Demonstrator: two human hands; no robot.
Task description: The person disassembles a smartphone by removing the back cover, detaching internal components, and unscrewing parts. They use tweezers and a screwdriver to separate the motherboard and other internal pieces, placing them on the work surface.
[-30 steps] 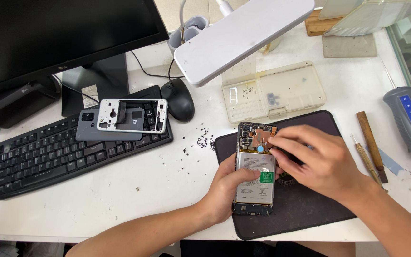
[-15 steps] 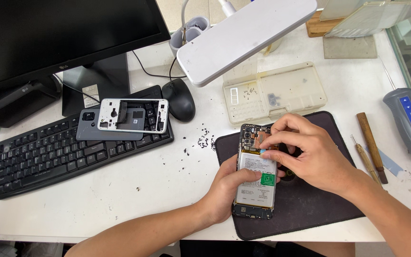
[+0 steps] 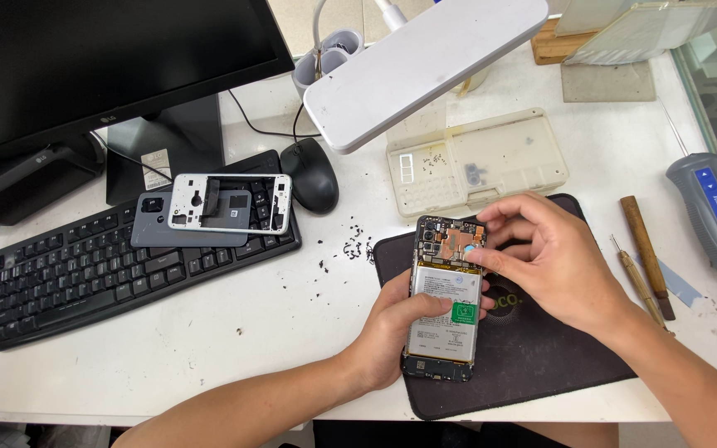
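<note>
An opened phone with its back removed lies on a dark work mat; battery and circuit board show. My left hand grips the phone from below, thumb across the battery. My right hand hovers at the phone's upper right edge, thumb and forefinger pinched at the copper-coloured board area. Whether something tiny sits between those fingertips is too small to tell.
A black keyboard carries a grey phone back cover and a white inner frame. Mouse, monitor, white lamp head, pale parts tray, loose screws, wooden-handled tools, blue-grey electric screwdriver.
My right hand has shifted slightly up and right, from over the phone's top board to its upper right edge. The left hand keeps holding the phone.
</note>
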